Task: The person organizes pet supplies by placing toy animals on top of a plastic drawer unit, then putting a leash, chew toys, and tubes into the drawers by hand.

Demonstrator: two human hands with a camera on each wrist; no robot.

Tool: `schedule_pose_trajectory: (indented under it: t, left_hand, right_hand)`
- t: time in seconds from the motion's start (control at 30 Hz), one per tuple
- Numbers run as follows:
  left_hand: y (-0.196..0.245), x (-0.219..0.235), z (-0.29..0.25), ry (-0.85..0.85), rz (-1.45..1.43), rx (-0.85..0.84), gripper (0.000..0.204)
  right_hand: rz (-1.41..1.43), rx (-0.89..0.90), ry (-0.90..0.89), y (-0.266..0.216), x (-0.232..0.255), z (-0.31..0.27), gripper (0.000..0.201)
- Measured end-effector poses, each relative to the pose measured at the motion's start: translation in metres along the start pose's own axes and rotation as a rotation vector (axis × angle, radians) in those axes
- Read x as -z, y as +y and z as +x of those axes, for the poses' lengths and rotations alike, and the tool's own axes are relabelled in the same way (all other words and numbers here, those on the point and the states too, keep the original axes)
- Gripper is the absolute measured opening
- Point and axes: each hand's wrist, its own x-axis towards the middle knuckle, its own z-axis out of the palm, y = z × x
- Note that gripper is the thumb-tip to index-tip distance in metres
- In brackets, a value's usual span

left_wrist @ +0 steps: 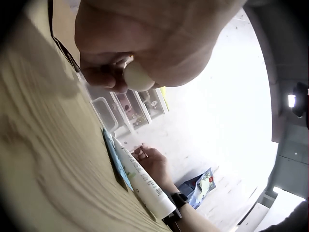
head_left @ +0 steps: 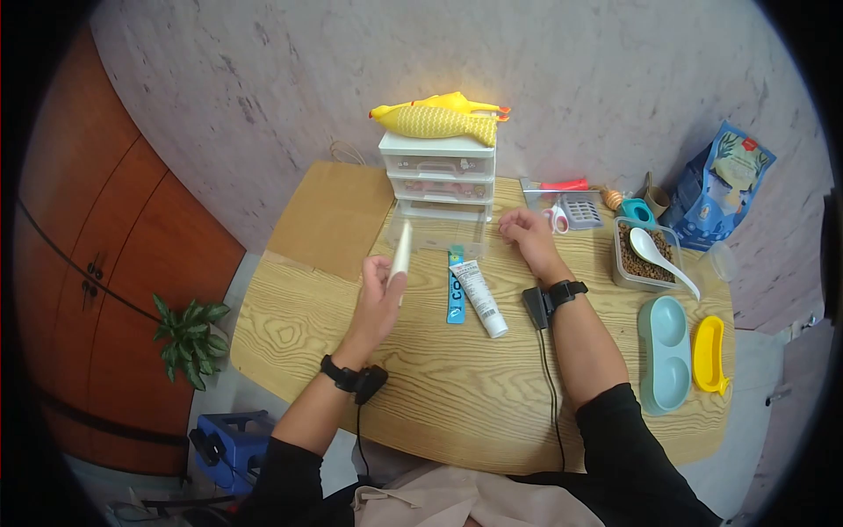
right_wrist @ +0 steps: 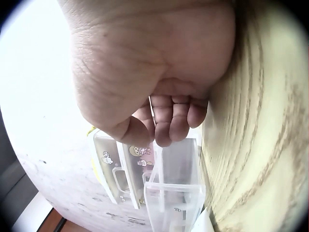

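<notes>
My left hand (head_left: 379, 294) grips a long, narrow off-white thing (head_left: 401, 250) near the left front of the pulled-out clear bottom drawer (head_left: 452, 241). Its rounded pale end (left_wrist: 138, 76) shows in the left wrist view; the kind cannot be told. To the right of the drawer, my right hand (head_left: 531, 239) rests at the table with loosely curled fingers (right_wrist: 163, 128) and nothing in them. Between the hands lie a blue sachet (head_left: 456, 294) and a white tube (head_left: 481, 300), whose top overlaps the sachet.
A small drawer unit (head_left: 439, 164) bears yellow toys (head_left: 435, 120). Brown cardboard (head_left: 329, 220) lies left. On the right are scissors (head_left: 556, 218), a kibble box (head_left: 622, 272) with a white spoon (head_left: 659, 250), a blue bag (head_left: 716, 189), a double bowl (head_left: 654, 360) and a yellow dish (head_left: 708, 356).
</notes>
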Motion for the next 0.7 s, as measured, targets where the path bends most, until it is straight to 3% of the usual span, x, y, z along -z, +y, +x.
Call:
schedule_pose_trajectory:
  t: [0.03,0.1,0.17,0.2,0.27,0.3,0.37,0.4,0.47,0.5,0.57,0.6,0.67,0.7]
  left_hand:
    - [0.001,-0.009,0.000,0.020,0.007,-0.099,0.021]
    - [0.006,-0.013,-0.001,0.016,-0.041,-0.059,0.021]
    - [0.027,-0.012,0.009,0.044,0.239,-0.110,0.026]
    - [0.037,-0.009,0.017,0.052,0.227,-0.115,0.026]
    - [0.054,0.001,0.041,0.066,0.630,-0.387,0.020]
    - [0.057,0.006,0.053,0.070,0.621,-0.385,0.020]
    - [0.060,0.012,0.081,-0.025,0.611,-0.538,0.015]
    - [0.054,0.014,0.095,-0.024,0.595,-0.546,0.015]
    - [0.037,0.013,0.121,-0.238,0.446,-0.469,0.012]
    - [0.032,0.012,0.129,-0.239,0.428,-0.475,0.012]
    - [0.026,0.008,0.138,-0.402,0.400,-0.184,0.009]
    - [0.021,0.004,0.139,-0.402,0.385,-0.190,0.009]
    - [0.013,-0.004,0.130,-0.156,0.623,-0.845,0.008]
    - [0.008,-0.006,0.125,-0.154,0.611,-0.842,0.008]
  right_hand:
    - [0.042,0.005,0.014,-0.004,-0.001,0.000,0.013]
    - [0.005,0.017,0.002,-0.013,-0.002,-0.004,0.013]
    - [-0.036,0.040,-0.010,-0.034,-0.008,-0.009,0.012]
    - [-0.126,0.034,-0.041,-0.044,-0.014,-0.016,0.011]
    - [-0.331,0.122,-0.169,-0.052,-0.023,-0.028,0.011]
    - [-0.340,0.121,-0.171,-0.055,-0.025,-0.038,0.011]
    - [-0.689,-0.032,-0.401,-0.088,-0.043,-0.068,0.021]
    - [-0.704,-0.034,-0.392,-0.087,-0.047,-0.082,0.021]
    - [-1.044,0.221,-0.411,-0.085,-0.055,-0.109,0.041]
    - [-1.062,0.215,-0.407,-0.088,-0.060,-0.116,0.041]
    - [-1.002,0.054,-0.389,-0.094,-0.070,-0.126,0.053]
    - [-1.043,0.137,-0.357,-0.081,-0.068,-0.126,0.057]
    - [-1.034,0.081,-0.329,-0.086,-0.067,-0.127,0.054]
    - [-1.010,0.031,-0.305,-0.088,-0.067,-0.126,0.050]
